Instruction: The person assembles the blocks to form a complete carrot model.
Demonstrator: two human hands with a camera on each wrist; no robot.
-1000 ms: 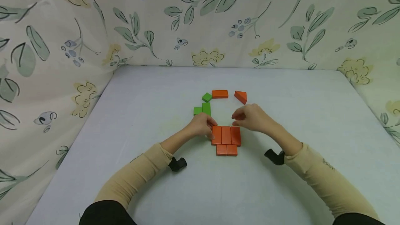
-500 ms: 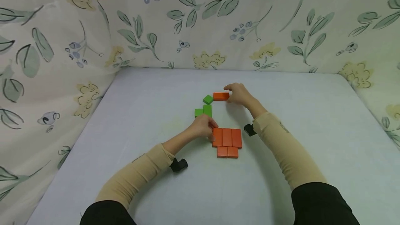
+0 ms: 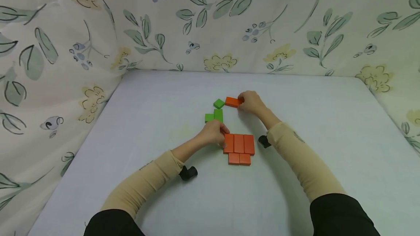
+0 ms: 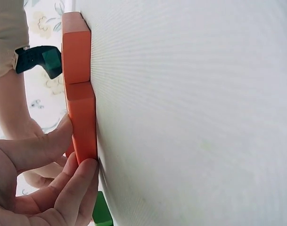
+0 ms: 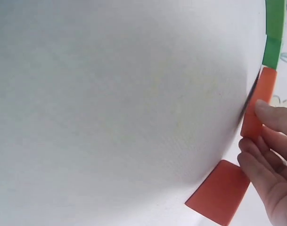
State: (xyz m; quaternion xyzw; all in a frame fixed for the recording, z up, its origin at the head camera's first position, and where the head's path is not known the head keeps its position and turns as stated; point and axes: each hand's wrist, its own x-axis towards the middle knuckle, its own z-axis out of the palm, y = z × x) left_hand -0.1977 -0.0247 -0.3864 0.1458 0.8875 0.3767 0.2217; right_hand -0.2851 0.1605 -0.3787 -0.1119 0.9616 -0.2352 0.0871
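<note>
In the head view, my left hand (image 3: 211, 133) grips the left end of a flat group of orange blocks (image 3: 238, 144), three upright ones above two smaller ones. Its thumb and fingers hold a corner of the outer orange block (image 4: 84, 125) in the left wrist view. Farther back, my right hand (image 3: 252, 103) pinches a rectangular orange block (image 3: 232, 102) by its right end. That block is tilted, its left end close to a green diamond-shaped block (image 3: 218, 103). Below my right fingers lies another red-orange block (image 5: 218, 193), hidden behind the hand in the head view.
A tall green block (image 3: 218, 114) and a small green block (image 3: 209, 118) stand side by side just behind my left hand. Black wrist cameras (image 3: 188, 173) hang below both sleeves. A flower-patterned cloth (image 3: 210, 21) rises behind the white table (image 3: 164, 94).
My right hand has gone from beside the orange group to the back, taken hold of the rectangular orange block and turned it slightly. The left hand has stayed in place.
</note>
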